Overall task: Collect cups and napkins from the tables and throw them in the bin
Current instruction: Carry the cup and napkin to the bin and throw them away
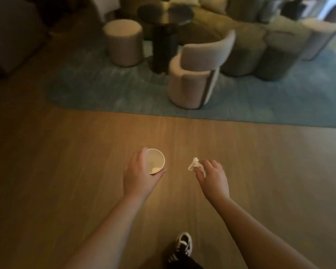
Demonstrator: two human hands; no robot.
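My left hand (139, 174) grips a white paper cup (155, 161) from its left side, mouth up, with a small pale scrap lying inside. My right hand (211, 174) pinches a crumpled white napkin (194, 164) between thumb and fingers. Both hands are held out over the wooden floor, a short gap between them. No bin is in view.
A teal rug (105, 94) lies ahead on the wooden floor. On it stand a dark round pedestal table (165, 14), a round pouf (123, 41), a pale armchair (194, 80) and further seats at the right. My shoe (184, 243) is below.
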